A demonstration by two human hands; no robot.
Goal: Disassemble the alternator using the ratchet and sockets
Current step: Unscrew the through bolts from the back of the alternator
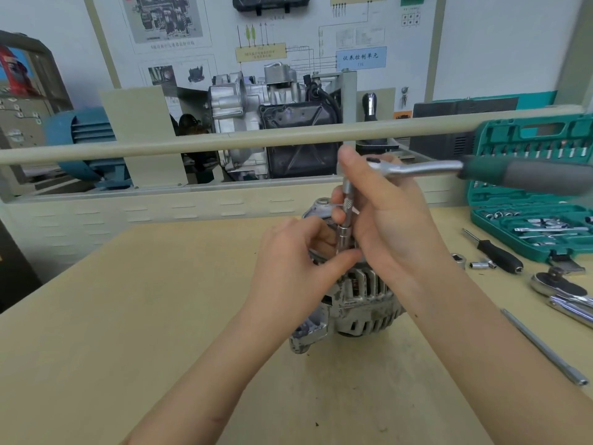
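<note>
The grey, slotted alternator [359, 300] stood on end at the table's centre. A chrome extension with socket [346, 216] rose upright from its top. The ratchet [449, 171] capped the extension, its green-and-grey handle pointing toward three o'clock. The open socket case [529, 216] lay at two o'clock.

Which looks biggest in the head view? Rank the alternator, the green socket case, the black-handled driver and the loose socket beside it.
1. green socket case, though cut off by the frame edge
2. alternator, partly hidden by hands
3. black-handled driver
4. loose socket

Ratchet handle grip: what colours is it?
Dark green and grey rubber grip on the chrome ratchet, seen in the head view.
</note>
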